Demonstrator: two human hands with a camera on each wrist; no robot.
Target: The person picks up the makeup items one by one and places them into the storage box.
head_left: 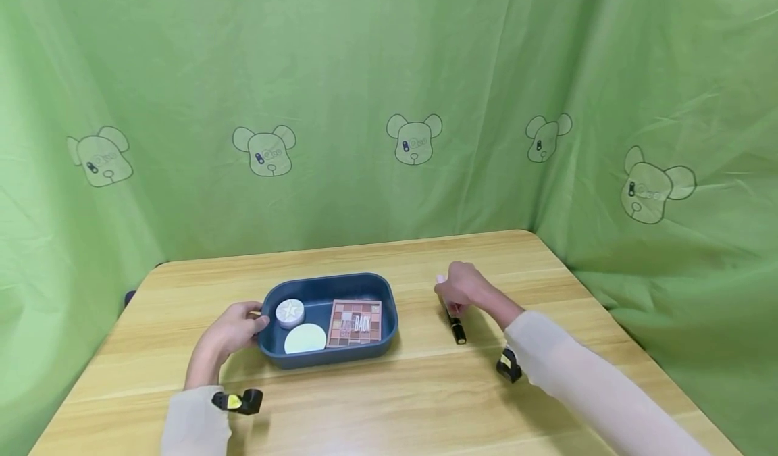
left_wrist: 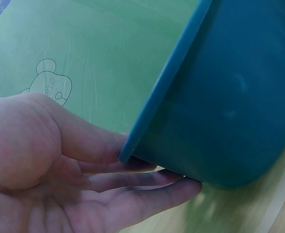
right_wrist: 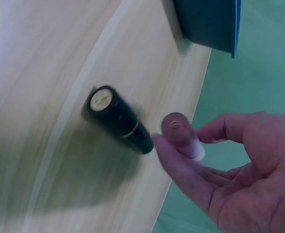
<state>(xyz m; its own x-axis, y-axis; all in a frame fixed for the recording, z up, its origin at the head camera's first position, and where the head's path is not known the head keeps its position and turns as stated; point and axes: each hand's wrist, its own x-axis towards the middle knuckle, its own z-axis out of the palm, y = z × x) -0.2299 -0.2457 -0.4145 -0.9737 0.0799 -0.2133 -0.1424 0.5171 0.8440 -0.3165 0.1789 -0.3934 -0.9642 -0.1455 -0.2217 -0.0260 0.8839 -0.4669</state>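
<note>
**Cosmetic tube in right-hand pinch; tray steadied by left**

Head view: the right hand [head_left: 463, 290] is at about 3 o'clock from the blue tray [head_left: 340, 357], thumb and fingertips closed on a pink-and-white cosmetic tube [right_wrist: 177, 128]. The left hand [head_left: 234, 327] grips the tray's rim at 9 o'clock, thumb against the fingers with the rim between. Inside lie a star-lidded jar [head_left: 290, 313], a white disc [head_left: 306, 339] and an eyeshadow palette [head_left: 354, 323].

Advice: pinch the tube near mid-length, lift straight up and avoid nudging the black lipstick tube [right_wrist: 117, 116] just beside it; contact with the fingertips cannot be determined.

Orientation, right wrist view: the pink tube's long axis runs roughly 11 to 5 o'clock, pink end to 11, tipped toward the camera. The black tube lies on the table [right_wrist: 55, 58], gold end to 10–11 o'clock.
</note>
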